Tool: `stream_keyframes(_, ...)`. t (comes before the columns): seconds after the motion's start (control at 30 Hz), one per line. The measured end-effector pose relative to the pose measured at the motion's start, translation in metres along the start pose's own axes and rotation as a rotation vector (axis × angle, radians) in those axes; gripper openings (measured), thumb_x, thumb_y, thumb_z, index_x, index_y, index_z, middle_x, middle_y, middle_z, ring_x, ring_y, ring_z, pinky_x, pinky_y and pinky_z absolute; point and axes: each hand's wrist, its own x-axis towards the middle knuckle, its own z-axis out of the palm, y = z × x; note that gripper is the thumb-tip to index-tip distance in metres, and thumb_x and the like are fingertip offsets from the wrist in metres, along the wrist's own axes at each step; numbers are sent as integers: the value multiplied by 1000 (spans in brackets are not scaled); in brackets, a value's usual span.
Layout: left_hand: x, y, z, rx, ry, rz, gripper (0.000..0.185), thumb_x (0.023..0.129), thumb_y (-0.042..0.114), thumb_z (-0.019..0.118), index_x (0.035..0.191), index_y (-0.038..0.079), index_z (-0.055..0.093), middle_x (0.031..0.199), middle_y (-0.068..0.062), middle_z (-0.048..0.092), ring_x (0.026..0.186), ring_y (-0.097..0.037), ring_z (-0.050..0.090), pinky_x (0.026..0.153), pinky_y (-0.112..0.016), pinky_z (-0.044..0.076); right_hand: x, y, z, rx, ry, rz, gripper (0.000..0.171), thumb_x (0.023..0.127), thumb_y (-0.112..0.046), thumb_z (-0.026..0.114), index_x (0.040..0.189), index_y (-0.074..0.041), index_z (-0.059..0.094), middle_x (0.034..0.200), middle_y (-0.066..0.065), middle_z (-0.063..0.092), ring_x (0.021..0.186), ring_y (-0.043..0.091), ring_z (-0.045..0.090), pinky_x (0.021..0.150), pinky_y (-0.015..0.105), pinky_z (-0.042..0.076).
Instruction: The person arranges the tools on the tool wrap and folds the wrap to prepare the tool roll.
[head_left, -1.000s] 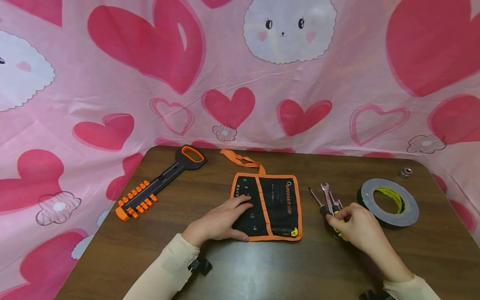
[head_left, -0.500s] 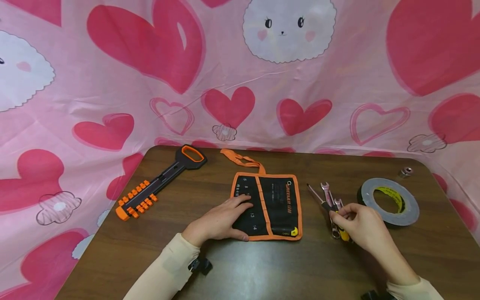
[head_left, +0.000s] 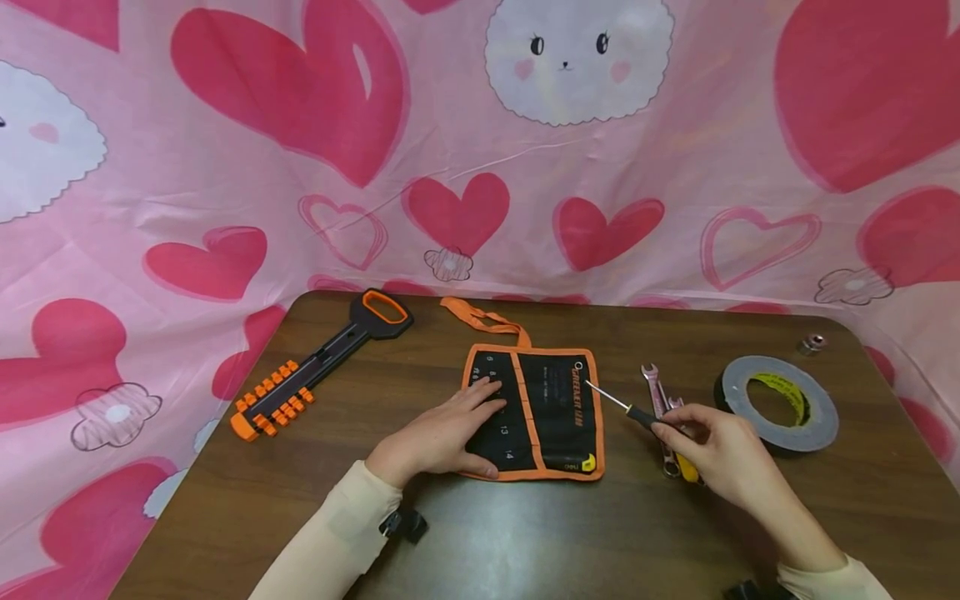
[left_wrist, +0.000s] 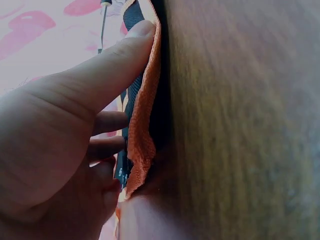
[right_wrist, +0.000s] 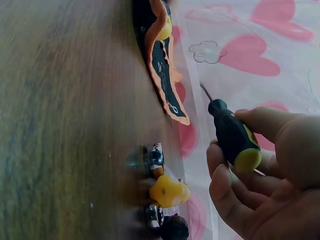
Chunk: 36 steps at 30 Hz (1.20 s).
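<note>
1. At the far left of the head view, an orange and black bit holder (head_left: 315, 362) lies slantwise on the brown table (head_left: 525, 542), its looped handle toward the upper right and its row of orange pieces toward the lower left.
2. Right of it, near the middle of the frame, the left hand (head_left: 442, 433) rests flat on the left half of a black tool pouch (head_left: 558, 412) with orange trim. The fingers are stretched out and grasp nothing. In the left wrist view the thumb (left_wrist: 107, 75) lies along the pouch's orange edge (left_wrist: 142, 125), which is lifted a little off the wood.
3. An orange strap (head_left: 483, 318) runs from the pouch's top edge toward the upper left.
4. Just right of the pouch, the right hand (head_left: 712, 450) grips a small screwdriver (head_left: 626, 408). Its thin shaft points up and left, and the tip lies over the pouch's right edge. In the right wrist view the fingers (right_wrist: 235, 200) curl round the black and yellow handle (right_wrist: 232, 137), which is held clear of the table.
5. Beside that hand, a small wrench (head_left: 654, 385) and another yellow-handled tool (head_left: 686, 468) lie on the table, partly hidden by the fingers. The right wrist view shows the yellow handle end (right_wrist: 167, 190) resting on the wood below the held screwdriver.
6. Farther right lies a flat roll of grey tape (head_left: 780, 404).
7. Near the table's upper right corner sits a small metal socket (head_left: 812, 342), well apart from the tape.
8. A pink cloth (head_left: 225, 167) printed with hearts hangs behind and around the table.
</note>
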Motion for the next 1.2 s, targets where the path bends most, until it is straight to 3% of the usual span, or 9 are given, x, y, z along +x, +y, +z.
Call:
stream_keyframes(0.2,1,0,1,-26,-28,-25,100,91,54,85,169,16,36,183,0,14,170,-24,13,132,-55,33,0,-1,2,-1,-17,-53,22,99,-28,80,113,-11,82,94,1,78,68,6,48,59,25,38)
stream_keyframes(0.4,2,-1,3,-42,-27,-26,99,90,52,86,169,16,37,183,-1,16,170,-26,14,130,-57,35,0,-3,4,7,-17,-136,16,98,-19,81,113,-12,83,93,0,74,63,5,41,57,25,35)
stream_keyframes(0.63,1,-2,2,-55,-29,-39,100,89,53,87,169,18,37,183,1,16,170,-24,14,130,-57,35,3,-7,7,18,-18,-202,14,99,-13,78,113,-9,82,88,-2,70,65,1,50,59,24,42)
stream_keyframes(0.83,1,-2,3,-62,-36,-45,100,89,52,87,169,18,37,183,2,16,170,-23,15,130,-57,35,6,-9,10,-2,-6,-234,12,98,-10,79,109,-12,82,99,0,78,73,2,56,66,25,46)
stream_keyframes(1.03,1,-3,3,-62,-35,-38,99,90,52,87,169,18,37,183,1,15,170,-24,14,130,-58,35,8,-10,15,-31,-13,-287,10,98,-10,78,107,-13,82,103,0,81,94,20,73,79,41,59)
stream_keyframes(1.2,3,-3,3,-60,-30,-33,99,90,51,86,169,17,37,183,0,15,170,-25,14,130,-58,35,10,-13,20,-36,-23,-319,10,99,-10,78,107,-12,82,104,-1,82,99,24,76,85,49,61)
